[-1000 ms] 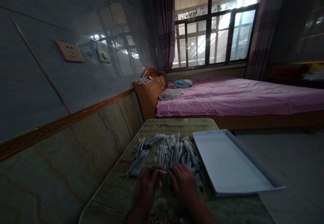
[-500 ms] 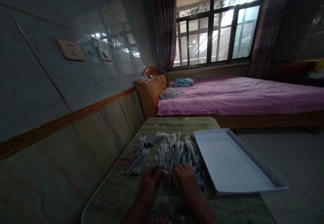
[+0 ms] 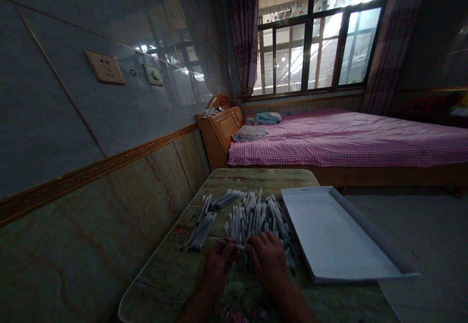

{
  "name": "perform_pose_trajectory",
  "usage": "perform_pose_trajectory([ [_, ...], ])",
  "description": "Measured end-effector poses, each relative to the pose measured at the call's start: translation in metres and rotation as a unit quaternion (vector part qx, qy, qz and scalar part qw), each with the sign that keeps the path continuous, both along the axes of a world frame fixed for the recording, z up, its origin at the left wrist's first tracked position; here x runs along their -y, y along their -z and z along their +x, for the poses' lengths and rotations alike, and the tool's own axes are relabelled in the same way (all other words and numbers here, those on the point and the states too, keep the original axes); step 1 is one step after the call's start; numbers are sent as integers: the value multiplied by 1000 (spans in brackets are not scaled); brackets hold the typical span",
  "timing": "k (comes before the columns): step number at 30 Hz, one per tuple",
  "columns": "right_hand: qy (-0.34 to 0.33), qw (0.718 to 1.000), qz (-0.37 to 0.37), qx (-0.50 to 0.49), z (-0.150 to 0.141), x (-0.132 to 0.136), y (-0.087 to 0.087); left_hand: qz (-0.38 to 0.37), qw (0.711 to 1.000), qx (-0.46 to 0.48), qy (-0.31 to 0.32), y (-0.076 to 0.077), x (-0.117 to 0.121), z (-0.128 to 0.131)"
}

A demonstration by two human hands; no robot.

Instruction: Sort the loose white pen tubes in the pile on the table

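My left hand (image 3: 218,260) is closed round a thin pen (image 3: 238,246), which lies nearly level across its fingertips. At the pen's right end, the fingers of my right hand (image 3: 267,256) are curled and pinched together; their tips are partly hidden. Just beyond both hands spreads a big pile of pale pens (image 3: 252,216) with some dark ends. A smaller bundle of pens (image 3: 202,233) rests left of my left hand, and more pens (image 3: 226,199) lie farther back.
A shallow white tray (image 3: 340,235) stands at the right of the marbled green table (image 3: 164,274), its corner over the edge. Beyond the table is a bed (image 3: 310,142) with a pink checked sheet. A tiled wall (image 3: 146,201) runs along the left.
The view has shifted slightly. Both hands stay almost where they were, with the pen still between them; the piles look the same.
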State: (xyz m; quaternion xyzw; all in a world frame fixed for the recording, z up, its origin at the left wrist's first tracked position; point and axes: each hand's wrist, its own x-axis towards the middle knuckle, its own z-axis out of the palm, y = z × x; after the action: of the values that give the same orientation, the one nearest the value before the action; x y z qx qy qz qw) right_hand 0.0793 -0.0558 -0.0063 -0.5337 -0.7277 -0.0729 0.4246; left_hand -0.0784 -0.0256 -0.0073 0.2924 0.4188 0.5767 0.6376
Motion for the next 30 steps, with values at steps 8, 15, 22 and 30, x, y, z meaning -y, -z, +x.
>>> perform_pose_trajectory([
  [8, -9, 1000, 8, 8, 1, -3, 4, -4, 1000, 18, 2, -3, 1, -1],
  [15, -49, 998, 21, -41, 2, -5, 6, 0, 1000, 4, -18, 5, -1, -1],
  [22, -17, 999, -14, -31, 1, 1, -1, 5, 999, -11, -33, 6, -1, -1],
  [30, -34, 998, -7, -53, 1, 0, 1, 4, 999, -6, -36, 5, -1, -1],
])
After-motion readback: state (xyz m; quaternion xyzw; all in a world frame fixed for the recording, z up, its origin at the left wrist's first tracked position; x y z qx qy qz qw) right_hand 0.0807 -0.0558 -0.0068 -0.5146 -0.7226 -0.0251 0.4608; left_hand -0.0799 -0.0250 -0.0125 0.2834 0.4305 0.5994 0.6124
